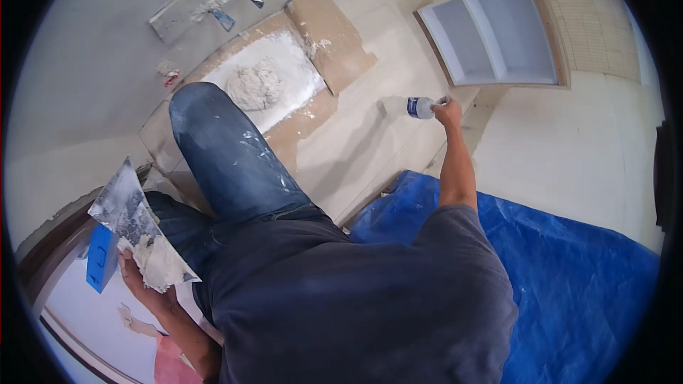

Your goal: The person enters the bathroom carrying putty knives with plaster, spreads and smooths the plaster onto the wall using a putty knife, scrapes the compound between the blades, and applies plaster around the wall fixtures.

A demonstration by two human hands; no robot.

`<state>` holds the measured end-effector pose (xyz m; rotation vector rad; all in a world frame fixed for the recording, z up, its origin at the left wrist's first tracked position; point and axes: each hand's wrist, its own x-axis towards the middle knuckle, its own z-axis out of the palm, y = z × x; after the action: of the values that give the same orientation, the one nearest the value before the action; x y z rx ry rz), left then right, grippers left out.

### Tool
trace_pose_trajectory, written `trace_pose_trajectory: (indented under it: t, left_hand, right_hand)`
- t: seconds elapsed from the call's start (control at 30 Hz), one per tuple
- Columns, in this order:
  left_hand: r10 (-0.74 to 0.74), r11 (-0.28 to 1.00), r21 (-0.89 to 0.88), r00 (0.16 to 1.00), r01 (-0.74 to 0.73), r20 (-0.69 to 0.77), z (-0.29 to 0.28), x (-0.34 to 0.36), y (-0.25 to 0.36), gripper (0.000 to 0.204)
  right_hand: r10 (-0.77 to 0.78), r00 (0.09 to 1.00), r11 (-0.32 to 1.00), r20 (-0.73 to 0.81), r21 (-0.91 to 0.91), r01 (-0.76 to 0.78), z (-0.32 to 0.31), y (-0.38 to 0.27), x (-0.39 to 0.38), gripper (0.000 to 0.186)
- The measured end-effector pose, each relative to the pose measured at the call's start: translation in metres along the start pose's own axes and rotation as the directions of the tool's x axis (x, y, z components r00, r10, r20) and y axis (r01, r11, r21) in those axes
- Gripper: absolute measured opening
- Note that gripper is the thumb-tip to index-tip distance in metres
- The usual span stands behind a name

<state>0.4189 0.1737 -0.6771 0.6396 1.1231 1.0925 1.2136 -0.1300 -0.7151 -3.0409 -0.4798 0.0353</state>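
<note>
At the lower left, my left hand (139, 281) grips a wide metal plastering blade (124, 206), which carries a lump of pale putty (159, 263) on its lower part. Just left of it is a blue plastic object (99, 257) with a handle. On the right, my right hand (445, 109) is closed on the neck end of a clear plastic bottle (420, 108) with a dark label, tilted on its side; I cannot tell whether it touches the floor. Beyond my bent knee, a mound of wet putty (252, 85) lies on a white powder-covered sheet (295, 71).
Cardboard (331, 43) lies under the sheet. Putty-smeared scrapers (223, 18) are near the upper wall (85, 71). A framed white shelf unit (512, 28) stands upper right on the pale floor (377, 43). A blue tarp (569, 284) covers the lower right. A pink sheet (171, 359) shows bottom left.
</note>
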Motion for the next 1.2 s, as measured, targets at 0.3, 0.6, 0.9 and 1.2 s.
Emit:
trace_pose_trajectory:
  t: [0.3, 0.6, 0.9, 1.2]
  left_hand:
    - [0.016, 0.992, 0.125, 1.0, -0.015, -0.006, 0.023, -0.011, 0.017, 0.046]
    - [-0.022, 0.978, 0.207, 0.986, -0.012, 0.162, 0.056, -0.019, 0.022, 0.045]
    - [0.039, 0.97, 0.236, 0.994, -0.063, 0.106, 0.067, -0.03, 0.019, 0.047]
    - [-0.001, 0.989, 0.148, 0.986, -0.025, 0.17, 0.073, -0.02, 0.021, 0.048]
  right_hand:
    - [0.265, 0.961, 0.951, -0.078, -0.14, -0.274, 0.023, 0.142, -0.073, 0.029]
    - [0.417, 0.893, 0.883, -0.17, -0.156, -0.442, 0.061, 0.197, -0.132, 0.022]
    - [0.526, 0.828, 0.807, -0.194, -0.193, -0.558, 0.08, 0.189, -0.142, 0.025]
    - [0.506, 0.859, 0.779, -0.077, -0.386, -0.494, 0.056, 0.18, -0.144, 0.033]
